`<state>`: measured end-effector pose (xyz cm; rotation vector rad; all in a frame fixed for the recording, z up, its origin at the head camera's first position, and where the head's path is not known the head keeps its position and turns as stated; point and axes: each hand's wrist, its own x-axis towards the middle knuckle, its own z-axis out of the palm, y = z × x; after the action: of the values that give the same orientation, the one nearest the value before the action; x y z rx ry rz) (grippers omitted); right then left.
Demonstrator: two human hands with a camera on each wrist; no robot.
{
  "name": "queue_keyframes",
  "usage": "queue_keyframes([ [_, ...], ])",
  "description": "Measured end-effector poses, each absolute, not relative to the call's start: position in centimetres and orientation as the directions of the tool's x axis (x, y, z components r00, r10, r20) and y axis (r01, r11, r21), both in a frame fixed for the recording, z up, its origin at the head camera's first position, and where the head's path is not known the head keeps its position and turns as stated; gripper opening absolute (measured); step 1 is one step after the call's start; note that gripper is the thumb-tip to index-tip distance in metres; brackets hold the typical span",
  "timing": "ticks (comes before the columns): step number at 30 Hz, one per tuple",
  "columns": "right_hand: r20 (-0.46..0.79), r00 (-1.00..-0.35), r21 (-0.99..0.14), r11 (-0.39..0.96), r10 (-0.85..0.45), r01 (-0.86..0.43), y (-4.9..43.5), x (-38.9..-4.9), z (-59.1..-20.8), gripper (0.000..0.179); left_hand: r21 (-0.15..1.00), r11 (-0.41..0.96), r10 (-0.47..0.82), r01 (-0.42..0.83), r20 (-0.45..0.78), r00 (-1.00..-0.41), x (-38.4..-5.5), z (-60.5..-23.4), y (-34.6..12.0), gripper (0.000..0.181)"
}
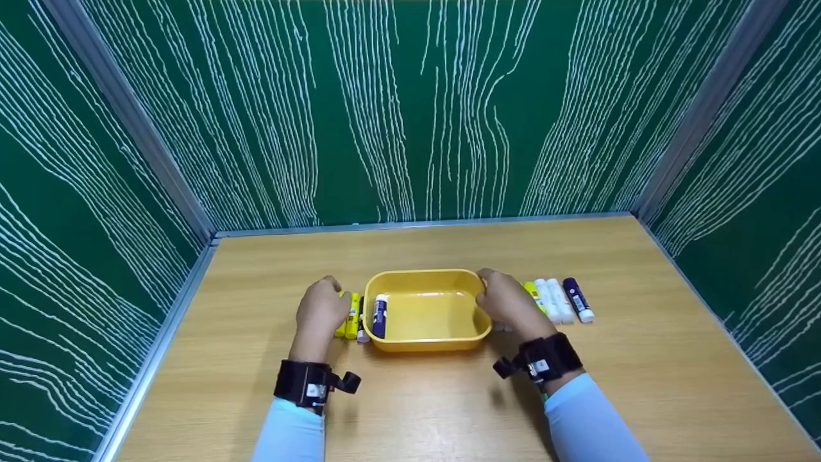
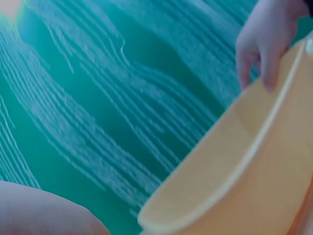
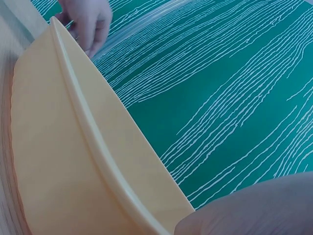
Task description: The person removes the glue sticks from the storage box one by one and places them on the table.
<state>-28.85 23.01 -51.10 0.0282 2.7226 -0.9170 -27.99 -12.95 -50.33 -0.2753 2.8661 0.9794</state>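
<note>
A yellow plastic basket sits mid-table, with one purple glue stick standing near its left inner side. My right hand grips the basket's right rim; in the left wrist view the right hand has its fingers over the edge. Beyond the basket's left side, my left hand hovers over yellow glue sticks, fingers bent loosely downward. In the right wrist view, nothing shows in the left hand. A dark glue stick lies between those yellow ones and the basket, partly covered.
Right of the basket lie a yellow glue stick, white glue sticks and a purple glue stick, with more partly hidden under the right arm. Green walls with white lines enclose the wooden table at the back and sides.
</note>
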Motion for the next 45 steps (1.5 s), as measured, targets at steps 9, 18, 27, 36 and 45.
queue_keyframes([
  [9,-0.298,-0.953,-0.587,0.797,-0.045,0.146,22.8,-28.9,-51.1,0.062,0.518,0.85,-0.062,-0.095,-0.079,-0.995,-26.2,-48.6,-8.3,0.032],
  [18,-0.3,-0.953,-0.604,0.782,-0.047,0.151,22.9,-28.8,-50.9,0.063,0.413,0.909,0.076,0.064,-0.011,-0.997,-25.6,-48.6,-4.0,0.024],
  [27,-0.292,-0.955,-0.6,0.787,-0.046,0.145,22.9,-28.8,-51.1,0.062,0.267,0.957,0.123,0.113,-0.021,-0.992,-26.4,-50.2,-2.4,0.018],
  [36,-0.269,-0.961,-0.598,0.794,-0.068,0.112,22.9,-28.8,-51.2,0.064,0.199,0.976,0.096,0.09,-0.021,-0.995,-28.2,-52.8,-2.2,0.017],
  [45,-0.302,-0.952,-0.6,0.788,-0.059,0.141,22.8,-29.0,-51.1,0.063,0.272,0.957,0.108,0.104,-0.002,-0.994,-29.3,-55.2,-2.9,0.021],
])
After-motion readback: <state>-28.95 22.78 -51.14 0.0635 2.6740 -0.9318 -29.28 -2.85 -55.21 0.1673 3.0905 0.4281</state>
